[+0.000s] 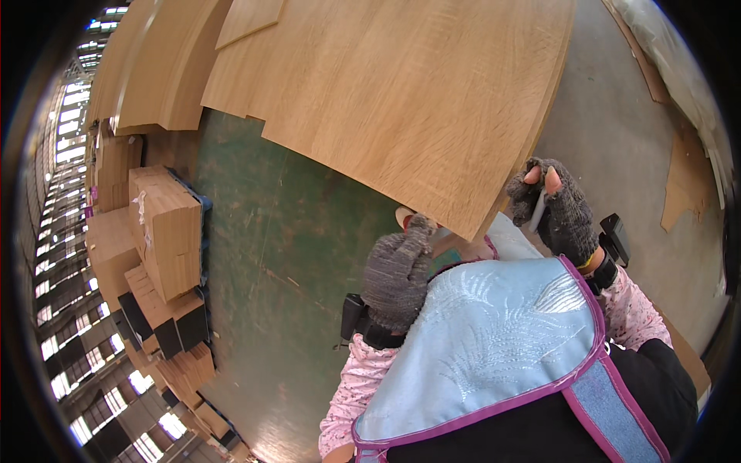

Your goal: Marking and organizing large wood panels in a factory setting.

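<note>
A large wood-grain panel (pixel 401 92) lies in front of me, its near corner pointing at my waist. Just left of that corner is my left hand (pixel 397 274) in a grey knitted glove, fingers curled. Its fingertips close on a small round cream-and-red object (pixel 404 217), mostly hidden, whose kind I cannot make out. My right hand (pixel 554 207), in a matching glove with bare fingertips, is beside the panel's right edge. It grips a thin pale grey stick-like tool (pixel 538 212). A light blue apron (pixel 509 316) with purple trim covers my front.
A smaller board (pixel 248 19) rests on the panel's far left. Stacks of wooden boards (pixel 166 231) stand on the left, some on a blue pallet (pixel 204 231). Green floor (pixel 293 231) runs between. On the right, torn cardboard (pixel 687 181) and plastic sheeting (pixel 679 62) lie on grey floor.
</note>
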